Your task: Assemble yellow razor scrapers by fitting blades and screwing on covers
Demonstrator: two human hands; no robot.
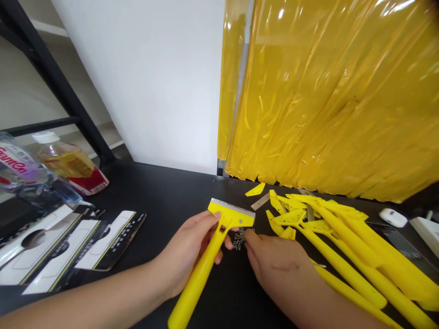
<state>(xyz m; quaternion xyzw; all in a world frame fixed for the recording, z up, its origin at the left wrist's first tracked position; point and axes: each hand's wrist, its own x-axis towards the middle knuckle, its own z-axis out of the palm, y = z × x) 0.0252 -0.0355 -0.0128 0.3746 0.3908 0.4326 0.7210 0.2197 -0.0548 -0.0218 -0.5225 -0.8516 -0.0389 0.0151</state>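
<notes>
My left hand [192, 249] grips a yellow scraper [202, 260] just below its head, the handle slanting down toward me. A metal blade [233, 206] runs along the head's far edge, and one screw shows at the head's right end. Just right of the scraper, my right hand [277, 258] is at a small heap of tiny metal nuts or screws [238, 240], its fingers drawn together and pointing down. Those fingertips are partly hidden, so anything between them cannot be made out.
To the right lie several yellow scraper handles [343, 260], loose yellow head plates [255, 189] and a bare blade [260, 201]. Printed cards [109, 240] and bottles [73, 164] are at the left. A yellow plastic curtain [325, 91] hangs behind; a white earphone case [393, 218] sits far right.
</notes>
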